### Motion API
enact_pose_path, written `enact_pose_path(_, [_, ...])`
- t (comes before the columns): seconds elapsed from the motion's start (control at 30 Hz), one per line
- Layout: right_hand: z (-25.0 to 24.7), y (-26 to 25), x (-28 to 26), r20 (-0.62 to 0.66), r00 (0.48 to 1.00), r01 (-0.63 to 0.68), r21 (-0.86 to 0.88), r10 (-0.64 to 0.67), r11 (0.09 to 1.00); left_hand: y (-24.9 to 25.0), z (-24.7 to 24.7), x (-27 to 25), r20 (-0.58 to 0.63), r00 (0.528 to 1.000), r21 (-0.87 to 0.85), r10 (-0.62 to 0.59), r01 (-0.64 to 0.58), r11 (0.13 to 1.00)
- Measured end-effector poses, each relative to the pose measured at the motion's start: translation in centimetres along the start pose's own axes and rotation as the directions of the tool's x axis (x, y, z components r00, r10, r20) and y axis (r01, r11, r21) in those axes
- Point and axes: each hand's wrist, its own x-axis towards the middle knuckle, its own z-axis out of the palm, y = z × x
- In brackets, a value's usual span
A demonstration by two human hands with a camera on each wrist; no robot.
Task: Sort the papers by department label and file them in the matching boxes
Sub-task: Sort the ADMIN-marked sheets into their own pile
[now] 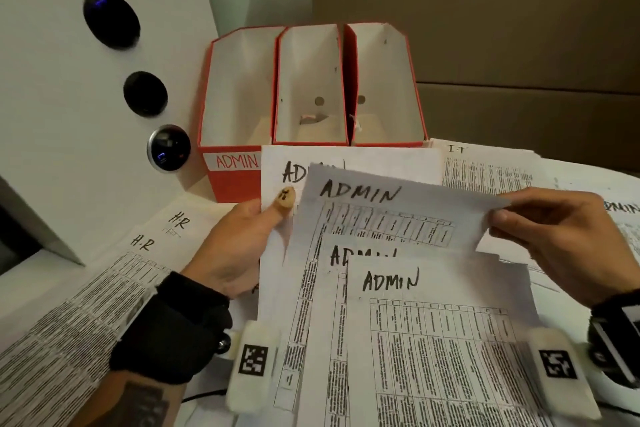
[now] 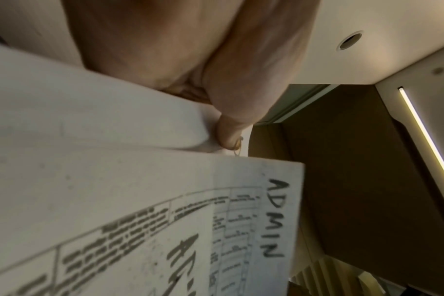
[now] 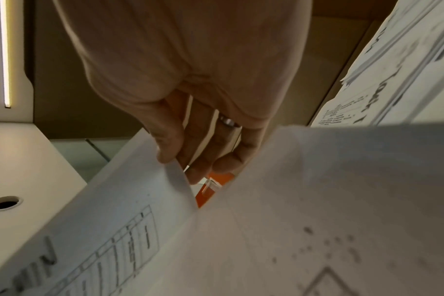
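We note the left hand [image 1: 239,246] and right hand [image 1: 561,239] gripping fanned ADMIN papers [image 1: 388,253] near three red boxes [image 1: 311,87]; HR sheets [image 1: 104,288] cover the bench [image 1: 194,204] left, cardboard wall [image 1: 519,28] far.

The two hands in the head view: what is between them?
Between the left hand and the right hand is a fan of ADMIN sheets, held by both; the head view shows it.

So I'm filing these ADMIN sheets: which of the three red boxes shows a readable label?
The leftmost box: its front reads ADMIN. Held papers hide the other two boxes' fronts.
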Motion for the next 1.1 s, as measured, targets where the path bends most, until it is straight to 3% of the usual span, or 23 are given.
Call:
enact_pose_path(0.13, [-0.3, 0.5, 0.2, -0.017, 1.000, -0.022, 0.021, 0.022, 1.000, 0.2, 0.3, -0.2, 0.034, 0.999, 0.058, -0.012, 0.010, 0.998])
enact_pose_path(0.3, [0.0, 0.6, 0.2, -0.069, 0.997, -0.023, -0.113, 0.015, 0.993, 0.3, 0.2, -0.4, 0.090, 0.995, 0.093, -0.042, 0.034, 0.995])
enact_pose_path(0.47, [0.5, 0.7, 0.2, -0.035, 0.998, -0.054, -0.102, 0.051, 0.993, 0.1, 0.5, -0.3, 0.121, 0.982, 0.110, 0.145, -0.158, 0.981])
enact_pose_path(0.63, [0.7, 0.6, 0.2, -0.040, 0.995, -0.094, 0.058, 0.096, 0.994, 0.2, 0.4, -0.1, 0.097, 0.963, 0.048, 0.250, -0.255, 0.966])
enact_pose_path(0.8, [0.4, 1.3, 0.5, -0.022, 0.993, -0.111, 0.137, 0.115, 0.984, -0.1, 0.4, 0.1, -0.048, 0.974, 0.143, 0.220, -0.212, 0.967])
enact_pose_path(0.97, [0.7, 1.1, 0.4, -0.016, 0.992, -0.126, 0.130, 0.129, 0.984, 0.2, 0.6, -0.3, -0.003, 0.979, 0.087, 0.202, -0.201, 0.976])
enact_pose_path(1.1, [0.8, 1.1, 0.2, -0.040, 0.995, -0.086, 0.120, 0.091, 0.989, -0.3, 0.1, 0.1, -0.013, 0.964, 0.129, 0.267, -0.263, 0.956])
